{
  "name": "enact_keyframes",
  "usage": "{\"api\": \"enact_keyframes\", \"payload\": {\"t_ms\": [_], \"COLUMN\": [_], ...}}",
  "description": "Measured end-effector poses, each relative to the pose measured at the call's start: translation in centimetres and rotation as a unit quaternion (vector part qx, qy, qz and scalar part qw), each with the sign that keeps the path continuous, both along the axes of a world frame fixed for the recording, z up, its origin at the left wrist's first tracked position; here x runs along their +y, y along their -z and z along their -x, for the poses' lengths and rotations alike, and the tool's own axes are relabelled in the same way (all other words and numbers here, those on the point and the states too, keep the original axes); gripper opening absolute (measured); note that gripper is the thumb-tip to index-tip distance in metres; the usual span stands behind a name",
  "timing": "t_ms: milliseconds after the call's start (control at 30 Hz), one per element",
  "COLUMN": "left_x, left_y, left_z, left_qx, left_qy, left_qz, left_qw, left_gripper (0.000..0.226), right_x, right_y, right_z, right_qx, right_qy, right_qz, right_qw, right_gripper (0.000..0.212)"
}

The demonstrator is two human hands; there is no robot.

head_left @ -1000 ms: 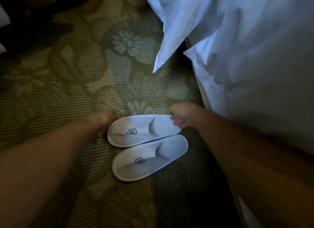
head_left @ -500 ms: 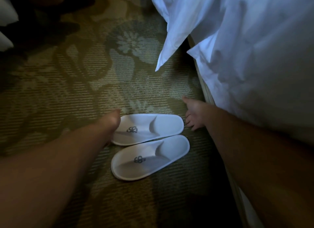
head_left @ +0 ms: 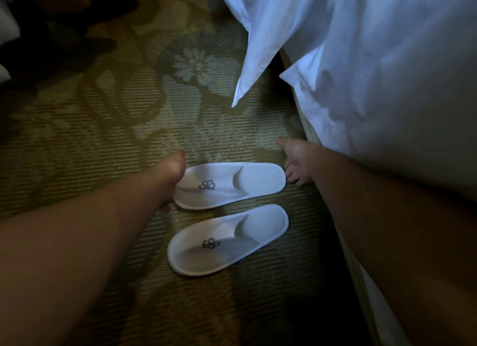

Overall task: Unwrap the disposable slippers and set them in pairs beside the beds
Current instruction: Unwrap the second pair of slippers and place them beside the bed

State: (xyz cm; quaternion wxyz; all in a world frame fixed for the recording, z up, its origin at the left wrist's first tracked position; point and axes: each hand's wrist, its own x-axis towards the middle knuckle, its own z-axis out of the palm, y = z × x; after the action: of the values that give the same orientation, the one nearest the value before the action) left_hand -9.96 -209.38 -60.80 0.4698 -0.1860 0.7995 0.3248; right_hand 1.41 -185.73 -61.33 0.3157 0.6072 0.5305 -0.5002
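Note:
Two white disposable slippers lie side by side on the patterned carpet next to the bed [head_left: 387,87]. The far slipper [head_left: 232,184] and the near slipper [head_left: 227,240] each bear a grey logo. My left hand [head_left: 173,178] rests against the left end of the far slipper, its fingers mostly hidden under the wrist. Just off the right end of that slipper, my right hand [head_left: 296,162] hovers with fingers spread and holds nothing. No wrapping is visible.
White bedding [head_left: 263,36] hangs off the bed's edge over the carpet at the upper right. The bed's base [head_left: 304,118] runs down the right side. Dark shapes lie at the upper left. Green floral carpet [head_left: 103,129] spreads to the left.
My right hand let go of the far slipper's right end and drew back toward the bed with fingers spread. The far slipper shifted slightly; my left hand stays at its left end.

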Motion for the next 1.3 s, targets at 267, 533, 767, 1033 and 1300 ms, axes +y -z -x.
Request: {"api": "enact_keyframes", "payload": {"t_ms": [267, 533, 767, 1033, 1300], "left_x": [0.8, 1.1, 0.3, -2.6, -4.4], "left_y": [0.2, 0.9, 0.7, 0.3, -0.1], "left_z": [0.3, 0.5, 0.4, -1.6, -5.5], "left_qx": [-0.003, 0.005, -0.007, 0.03, -0.029], "left_qy": [0.003, -0.015, 0.003, -0.018, -0.053], "left_qz": [0.001, 0.004, -0.002, -0.028, -0.003], "left_qw": [1.0, 1.0, 1.0, 0.999, 0.998], "left_gripper": [0.077, 0.079, 0.071, 0.052, 0.07], "right_x": [0.5, 0.5, 0.1, -1.0, -4.3], "right_y": [0.8, 1.7, 0.9, -1.8, -1.2], "right_z": [0.3, 0.1, -0.1, -1.7, -5.7], "right_qx": [0.007, 0.012, 0.021, 0.0, -0.038], "right_qy": [-0.002, -0.02, -0.009, -0.004, -0.051], "right_qz": [-0.011, -0.037, -0.052, 0.019, 0.06], "right_qw": [1.0, 0.999, 0.998, 1.0, 0.996], "right_gripper": [0.107, 0.103, 0.102, 0.11, 0.106]}}
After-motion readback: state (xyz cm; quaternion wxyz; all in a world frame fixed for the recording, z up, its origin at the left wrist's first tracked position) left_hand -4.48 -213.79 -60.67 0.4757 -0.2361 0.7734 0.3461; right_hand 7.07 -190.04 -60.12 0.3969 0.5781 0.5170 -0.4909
